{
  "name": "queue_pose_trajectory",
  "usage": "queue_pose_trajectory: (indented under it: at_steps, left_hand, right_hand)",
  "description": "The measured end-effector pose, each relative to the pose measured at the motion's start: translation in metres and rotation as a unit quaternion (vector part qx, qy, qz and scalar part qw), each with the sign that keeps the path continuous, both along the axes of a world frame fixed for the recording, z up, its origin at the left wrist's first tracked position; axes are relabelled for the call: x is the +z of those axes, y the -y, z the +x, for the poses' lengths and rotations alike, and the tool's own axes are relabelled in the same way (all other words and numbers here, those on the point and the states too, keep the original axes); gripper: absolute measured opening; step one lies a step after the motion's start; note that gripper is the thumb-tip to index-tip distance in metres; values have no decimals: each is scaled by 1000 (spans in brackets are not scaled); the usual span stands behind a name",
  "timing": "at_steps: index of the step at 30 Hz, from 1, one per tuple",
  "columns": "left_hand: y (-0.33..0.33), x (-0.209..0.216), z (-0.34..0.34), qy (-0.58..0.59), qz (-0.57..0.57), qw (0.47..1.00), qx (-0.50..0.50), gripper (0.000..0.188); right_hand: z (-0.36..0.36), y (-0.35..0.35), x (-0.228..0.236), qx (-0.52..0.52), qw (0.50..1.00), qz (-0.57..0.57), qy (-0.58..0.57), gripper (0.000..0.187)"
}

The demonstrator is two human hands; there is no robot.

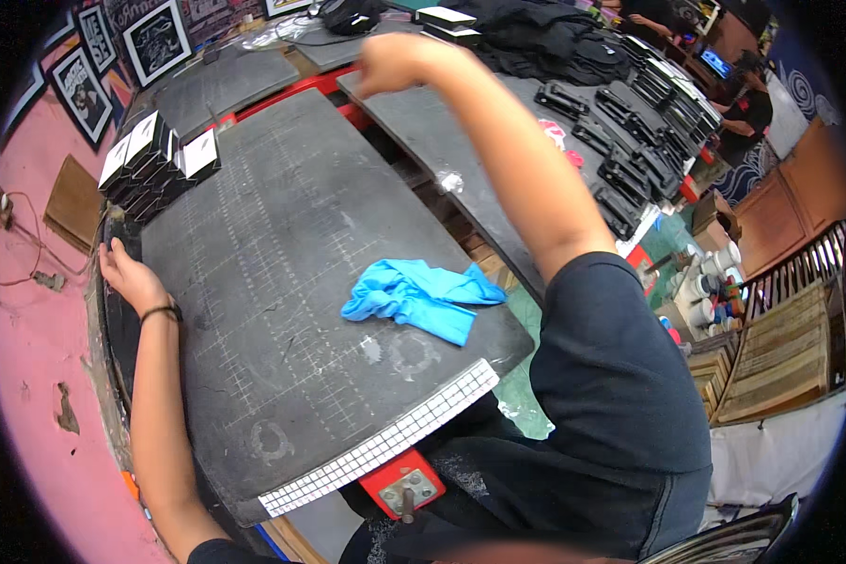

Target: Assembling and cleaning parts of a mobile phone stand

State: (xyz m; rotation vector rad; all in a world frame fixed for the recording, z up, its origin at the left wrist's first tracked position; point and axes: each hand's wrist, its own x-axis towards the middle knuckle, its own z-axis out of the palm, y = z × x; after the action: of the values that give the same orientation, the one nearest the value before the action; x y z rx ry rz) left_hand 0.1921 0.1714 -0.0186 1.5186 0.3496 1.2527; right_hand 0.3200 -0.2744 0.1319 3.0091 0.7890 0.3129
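**Inspector:** Head view shows the big dark board [291, 282] bare except for a crumpled blue cloth [421, 299] near its right edge. Judged from that, the work looks early: nothing is laid out flat on the board yet.

**Clerk:** And the hands?

**Inspector:** The left hand [127, 275] rests on the board's left edge, fingers loosely spread, gripping nothing. The right hand [395, 61] is stretched far forward over the next board [461, 160], toward a pile of black clothing [545, 42]. It is blurred; whether it is closed on anything cannot be told.

**Clerk:** Anything else near?

**Inspector:** A row of small black-and-white boxes [155, 155] sits at the board's far left corner. The cloth lies well apart from both hands, untouched.
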Motion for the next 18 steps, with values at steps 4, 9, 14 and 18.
queue_pose_trajectory:
  at_steps: [4,9,14,18]
  left_hand:
    - [79,24,-53,18,38,994,-105,58]
    - [153,46,-93,1,89,954,-286,51]
    - [208,45,-107,23,174,898,-403,47]
    - [237,54,-132,-10,228,837,-497,36]
  right_hand:
    - [-19,199,15,-207,973,-26,-103,20]
    - [-113,332,2,-317,930,-75,-171,36]
    - [-174,331,-26,-234,958,64,-153,31]
    - [-190,308,-46,-325,914,-31,-241,61]
